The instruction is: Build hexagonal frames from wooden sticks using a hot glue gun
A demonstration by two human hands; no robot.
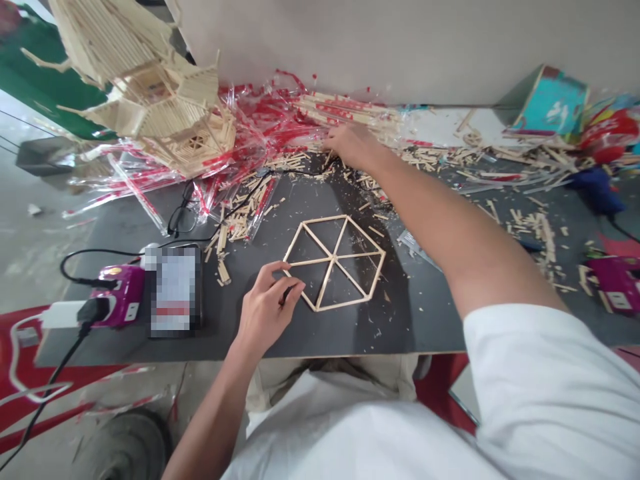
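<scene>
A flat hexagonal frame of thin wooden sticks (332,259), with spokes meeting at its centre, lies on the dark tabletop. My left hand (267,303) rests at its left corner, the fingers curled and pinching the lower left edge. Stretched across to the back of the table, my right hand (354,143) is among the scattered sticks and plastic wrappers. Its fingers are drawn together low over the pile; what they hold, if anything, is hidden. Just behind that hand lie bundled wooden sticks (345,107) in red-marked clear wrapping.
A tiered wooden stick model (165,120) stands at the back left, beside crumpled red and clear wrappers (260,123). Nearer are a phone (175,290), a purple power socket (123,293) and black cables. At right are stick offcuts (537,233), a blue tool (597,190) and another purple socket (617,283).
</scene>
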